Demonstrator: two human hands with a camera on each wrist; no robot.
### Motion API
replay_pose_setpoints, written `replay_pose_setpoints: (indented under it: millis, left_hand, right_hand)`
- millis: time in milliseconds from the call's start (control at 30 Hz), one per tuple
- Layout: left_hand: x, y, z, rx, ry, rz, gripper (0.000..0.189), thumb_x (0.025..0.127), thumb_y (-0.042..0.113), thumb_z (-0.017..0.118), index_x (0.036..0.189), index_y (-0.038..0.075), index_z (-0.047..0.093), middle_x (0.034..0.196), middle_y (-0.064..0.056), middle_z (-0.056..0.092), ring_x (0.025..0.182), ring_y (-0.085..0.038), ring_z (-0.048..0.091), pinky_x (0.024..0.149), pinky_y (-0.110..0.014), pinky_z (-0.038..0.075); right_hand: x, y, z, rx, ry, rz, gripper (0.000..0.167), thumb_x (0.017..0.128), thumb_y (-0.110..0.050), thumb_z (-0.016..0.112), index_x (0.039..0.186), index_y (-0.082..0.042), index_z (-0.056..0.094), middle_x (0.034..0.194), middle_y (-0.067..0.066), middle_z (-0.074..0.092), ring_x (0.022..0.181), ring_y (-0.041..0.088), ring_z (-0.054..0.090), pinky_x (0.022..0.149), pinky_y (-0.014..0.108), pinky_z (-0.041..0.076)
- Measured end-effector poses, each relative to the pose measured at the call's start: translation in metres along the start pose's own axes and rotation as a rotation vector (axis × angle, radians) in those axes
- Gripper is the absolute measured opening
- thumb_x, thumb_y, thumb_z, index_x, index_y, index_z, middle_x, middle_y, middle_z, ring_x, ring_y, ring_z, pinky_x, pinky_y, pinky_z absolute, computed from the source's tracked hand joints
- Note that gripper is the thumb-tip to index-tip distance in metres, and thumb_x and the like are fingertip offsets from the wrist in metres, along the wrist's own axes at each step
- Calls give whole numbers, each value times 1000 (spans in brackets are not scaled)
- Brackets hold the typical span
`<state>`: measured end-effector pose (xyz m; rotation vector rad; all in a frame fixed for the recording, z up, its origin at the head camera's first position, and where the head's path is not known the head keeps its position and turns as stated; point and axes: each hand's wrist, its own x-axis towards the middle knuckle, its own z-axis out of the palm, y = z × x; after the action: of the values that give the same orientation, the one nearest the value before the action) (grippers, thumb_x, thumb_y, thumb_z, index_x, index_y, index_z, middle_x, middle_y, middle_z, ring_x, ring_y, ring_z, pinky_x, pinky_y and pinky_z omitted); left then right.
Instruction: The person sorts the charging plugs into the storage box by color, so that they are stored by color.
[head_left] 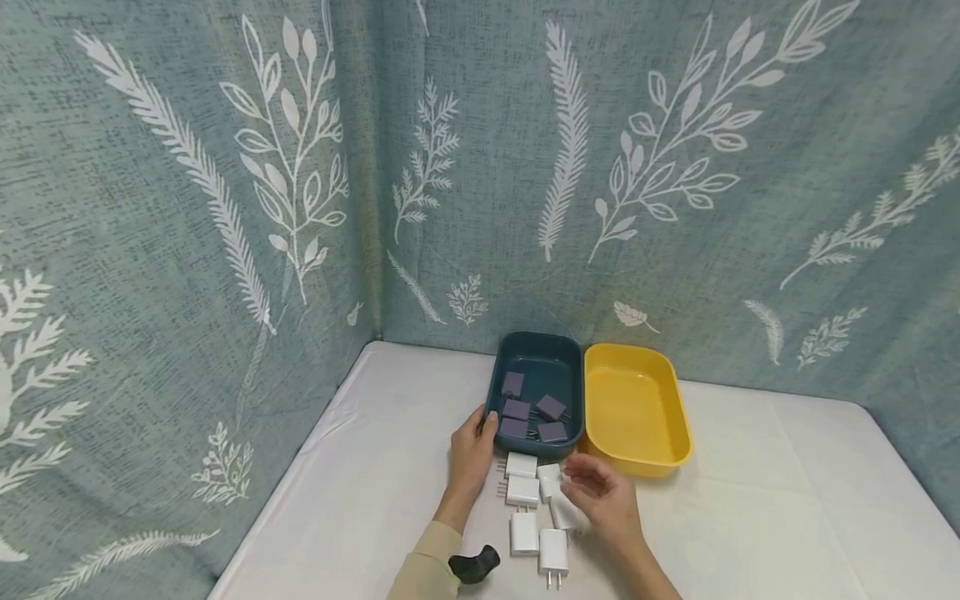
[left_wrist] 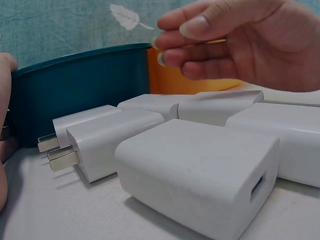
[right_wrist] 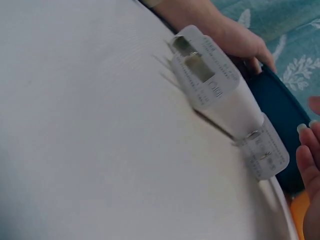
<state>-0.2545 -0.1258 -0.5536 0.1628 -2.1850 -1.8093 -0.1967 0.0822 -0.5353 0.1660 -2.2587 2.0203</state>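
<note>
My left hand [head_left: 471, 450] holds the near left corner of a dark teal bin [head_left: 546, 343], its thumb up at the rim. Several dark purple plug chargers [head_left: 551, 407] lie inside that bin. Just in front of it, several white plug chargers [head_left: 522, 490] are spread on the cloth, some with metal prongs showing. Over the right side of this group hovers my right hand [head_left: 606, 500], fingers loosely bent and nothing between them. In the left wrist view, a gap shows between the right hand [left_wrist: 250, 42] and the white chargers [left_wrist: 200, 165] below.
A yellow bin [head_left: 678, 408] stands directly right of the teal one. White cloth [head_left: 787, 500] covers the table. A patterned green curtain [head_left: 495, 167] hangs behind and to the left. A black object [head_left: 475, 565] sits at the left sleeve's wrist.
</note>
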Motion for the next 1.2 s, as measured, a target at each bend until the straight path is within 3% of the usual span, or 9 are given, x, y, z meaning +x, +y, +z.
replay_pose_setpoints:
  millis: [233, 800, 967, 1200]
  left_hand:
    - [0, -1, 0, 21, 5, -14, 50, 101, 34, 51, 138, 1, 52, 139, -17, 56, 130, -29, 54, 108, -40, 47]
    - [0, 0, -1, -11, -2, -1, 50, 101, 35, 51, 138, 1, 53, 139, -18, 57, 131, -28, 53, 108, -39, 47]
    - [-1, 1, -2, -5, 2, 8, 49, 101, 34, 51, 137, 1, 53, 138, -18, 57, 130, -29, 54, 108, -40, 47]
    - [-1, 1, -3, 4, -3, 13, 49, 101, 35, 50, 136, 1, 54, 137, -18, 58, 129, -29, 55, 107, -40, 48]
  right_hand:
    - [-6, 11, 1, -24, 7, -13, 41, 68, 14, 77, 106, 1, 69, 103, 18, 72, 89, 14, 70, 82, 22, 60]
    - [-6, 13, -5, -11, -30, 104, 52, 67, 16, 75, 115, 2, 65, 112, 17, 69, 96, 13, 68, 87, 22, 58]
    - [-5, 12, -9, -11, -75, 164, 56, 66, 15, 76, 118, 1, 63, 113, 17, 68, 99, 17, 68, 88, 23, 58]
    - [-4, 12, -19, 23, -197, 244, 69, 63, 15, 78, 127, 3, 57, 123, 19, 63, 110, 24, 63, 92, 22, 56]
